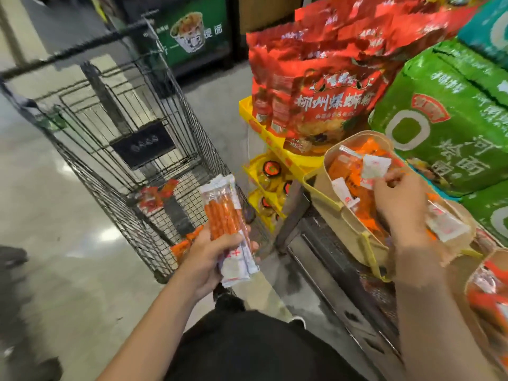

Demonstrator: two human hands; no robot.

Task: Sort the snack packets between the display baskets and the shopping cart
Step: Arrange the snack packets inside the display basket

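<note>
orange snack sticks in a clear packet (229, 229): gripped upright in our left hand (211, 259), fingers curled round its lower half, above the wire shopping cart (115, 138). right hand (401, 204): reaching into the tan display basket (341, 215), fingertips pinching a packet there (375, 166). loose packets in cart (156, 196). red bags (316, 86) and green bags (445, 119) behind.

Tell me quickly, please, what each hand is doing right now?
Left hand: grips a bunch of snack packets.
Right hand: fingers curled in the display basket, pinching a packet.
</note>
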